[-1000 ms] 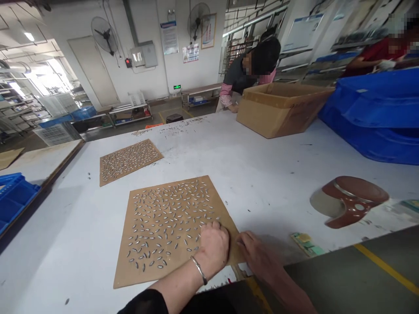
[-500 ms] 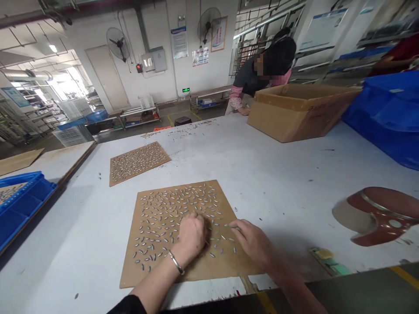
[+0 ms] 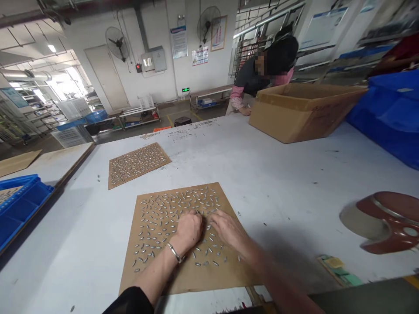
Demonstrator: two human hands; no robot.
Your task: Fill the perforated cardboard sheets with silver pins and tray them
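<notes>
Head view: our left hand point(image 3: 189, 227) and right hand point(image 3: 228, 230), grip hidden, seemingly space metal pieces point(image 3: 197, 264) on cardboard point(image 3: 203, 280); next needs careful placing.

open tabletop point(image 3: 216, 159) beyond near cardboard point(image 3: 203, 279); carton point(image 3: 281, 117) blocks far right

The left hand point(image 3: 189, 229) has shifted from the right edge of the near cardboard sheet point(image 3: 203, 279) to its middle, baring small metal pieces point(image 3: 197, 264) toward the lower right corner. The right hand point(image 3: 225, 226), which pinched a grey piece at that right edge half a second ago, has come inward, its fingertips now just beside the left. Since the first picture the view has swung left, putting the brown stool point(image 3: 397, 205) nearer the frame's side and showing more of the blue bin point(image 3: 29, 203).
</notes>
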